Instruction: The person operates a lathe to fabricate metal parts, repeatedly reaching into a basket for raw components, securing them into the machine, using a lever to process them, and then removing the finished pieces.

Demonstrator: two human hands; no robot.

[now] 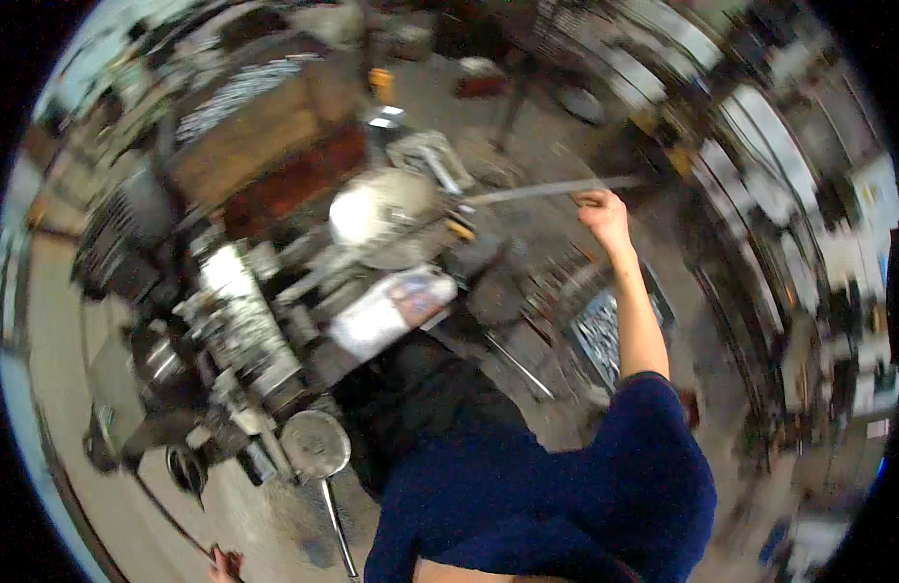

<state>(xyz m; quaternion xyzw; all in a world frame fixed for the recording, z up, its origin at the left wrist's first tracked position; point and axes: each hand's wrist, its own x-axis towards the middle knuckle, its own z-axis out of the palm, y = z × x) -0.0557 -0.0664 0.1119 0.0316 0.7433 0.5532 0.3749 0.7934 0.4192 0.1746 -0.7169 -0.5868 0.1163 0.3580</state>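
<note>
A long, thin, straight grey bar point(527, 192) lies toward 1 o'clock from the middle of the view, its inner end by a round pale metal disc point(383, 216) and its outer end passing the right hand point(601, 216), whose curled fingers seem to grip it at 2 o'clock; blur hides its finish. The left hand point(224, 564), cut off at 7 o'clock, is at the end of a slim dark rod point(168, 510), and I cannot tell whether it is closed around it. Grimy grey-brown floor point(556, 160) spreads beneath the bar, in a cluttered workshop with machinery point(250, 311) toward 9 o'clock. A white packet point(391, 311) rests on that machinery. Between 3 and 4 o'clock, a blue-grey tray point(665, 300) holds many small silvery pieces point(601, 325); between 10 and 11, a brown box point(250, 141) carries a heap of shiny metal bits point(238, 95).
</note>
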